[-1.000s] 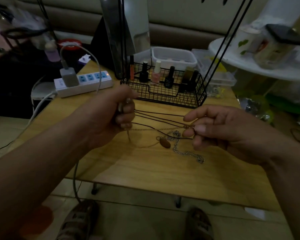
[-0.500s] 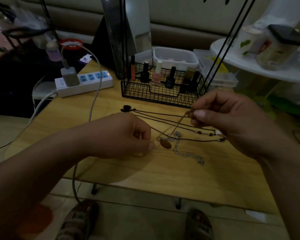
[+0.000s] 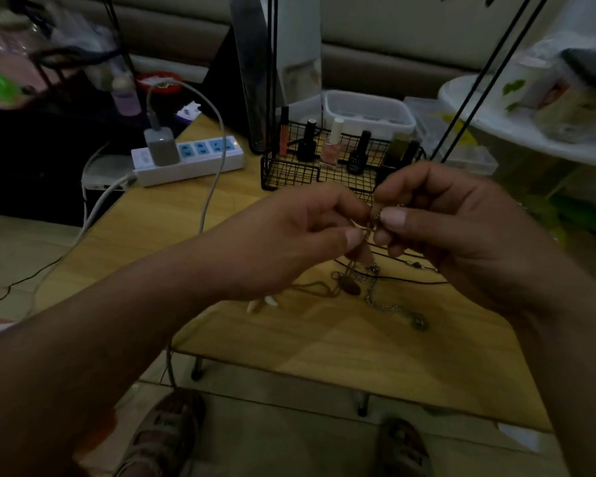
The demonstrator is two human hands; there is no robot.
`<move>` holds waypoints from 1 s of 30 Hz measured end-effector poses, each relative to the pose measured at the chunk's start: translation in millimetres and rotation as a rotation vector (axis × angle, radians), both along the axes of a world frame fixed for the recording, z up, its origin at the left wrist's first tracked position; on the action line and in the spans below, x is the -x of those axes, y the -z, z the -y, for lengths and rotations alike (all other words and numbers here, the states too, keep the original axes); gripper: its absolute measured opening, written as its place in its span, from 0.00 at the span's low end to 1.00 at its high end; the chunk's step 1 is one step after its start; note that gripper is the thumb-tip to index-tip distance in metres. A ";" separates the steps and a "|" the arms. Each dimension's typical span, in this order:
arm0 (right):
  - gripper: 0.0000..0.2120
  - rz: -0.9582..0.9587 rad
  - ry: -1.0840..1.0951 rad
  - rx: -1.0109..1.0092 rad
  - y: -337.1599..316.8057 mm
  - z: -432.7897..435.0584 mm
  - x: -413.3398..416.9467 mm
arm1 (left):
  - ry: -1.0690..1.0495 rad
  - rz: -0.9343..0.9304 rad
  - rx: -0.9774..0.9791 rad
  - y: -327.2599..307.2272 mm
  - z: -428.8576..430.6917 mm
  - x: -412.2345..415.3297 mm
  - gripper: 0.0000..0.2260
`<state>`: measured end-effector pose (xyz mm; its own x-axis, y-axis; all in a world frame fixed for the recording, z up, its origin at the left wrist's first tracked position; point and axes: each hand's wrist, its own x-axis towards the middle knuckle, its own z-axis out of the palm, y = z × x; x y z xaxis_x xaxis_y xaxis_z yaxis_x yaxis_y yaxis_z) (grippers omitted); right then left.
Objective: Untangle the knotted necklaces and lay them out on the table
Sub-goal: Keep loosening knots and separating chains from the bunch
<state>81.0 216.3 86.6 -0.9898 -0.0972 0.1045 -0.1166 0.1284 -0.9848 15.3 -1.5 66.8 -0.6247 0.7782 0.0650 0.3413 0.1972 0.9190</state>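
Note:
Above the wooden table (image 3: 358, 346) my left hand (image 3: 289, 235) and my right hand (image 3: 441, 222) meet, and both pinch the same thin gold-coloured chain (image 3: 372, 218) between thumb and fingertips. It hangs down toward a brown oval pendant (image 3: 352, 287) on the tabletop. A silver chain (image 3: 389, 304) trails beside the pendant, ending in a small charm. Black cord necklaces (image 3: 410, 278) lie stretched to the right under my right hand. A thin brown cord (image 3: 310, 287) and a small white piece (image 3: 267, 301) lie below my left hand.
A black wire basket (image 3: 289, 170) of nail polish bottles stands just behind my hands. A white power strip (image 3: 190, 160) with a charger and cable sits at the back left. White plastic boxes (image 3: 369, 111) stand behind the basket. The table's front edge is close to my feet.
My left hand rose from the tabletop and moved right to meet my right hand. Both hands now pinch the gold chain together, lifted above the pendant.

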 end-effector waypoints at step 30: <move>0.03 0.092 0.134 0.016 14.5 7.2 5.8 | 0.064 0.198 -0.083 9.6 -5.9 2.2 0.06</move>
<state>75.2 209.1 72.1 -0.9992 0.0376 0.0128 -0.0081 0.1211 -0.9926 13.0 4.4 57.2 -0.5809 0.8139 0.0118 0.1623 0.1017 0.9815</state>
